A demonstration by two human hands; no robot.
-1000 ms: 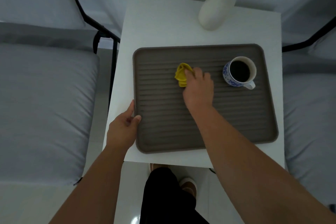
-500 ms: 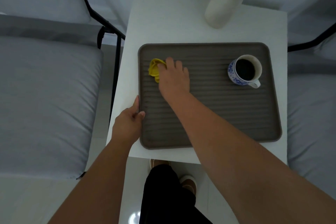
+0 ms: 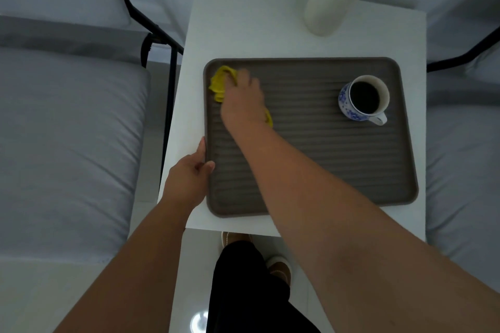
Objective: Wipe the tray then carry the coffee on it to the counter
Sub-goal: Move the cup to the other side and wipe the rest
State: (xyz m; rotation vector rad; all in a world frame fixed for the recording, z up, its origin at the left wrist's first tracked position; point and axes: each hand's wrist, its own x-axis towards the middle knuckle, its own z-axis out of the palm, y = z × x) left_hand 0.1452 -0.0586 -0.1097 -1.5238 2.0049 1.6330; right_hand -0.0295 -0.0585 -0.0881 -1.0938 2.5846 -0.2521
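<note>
On the white table (image 3: 243, 21), our right hand (image 3: 243, 101) presses the yellow cloth (image 3: 217, 84) into the tray's (image 3: 324, 170) far-left corner, fingers closed over it. Our left hand (image 3: 188, 181) grips the tray's near-left rim; the coffee cup (image 3: 362, 98) stands well apart, right.

Brown ribbed tray (image 3: 324, 159) with rounded corners, lying flat. Yellow cloth (image 3: 218, 83) crumpled at far-left corner of tray, partly covered. White cup with blue pattern (image 3: 364, 98) upright at far right on tray, filled with dark coffee, handle toward near right.
</note>
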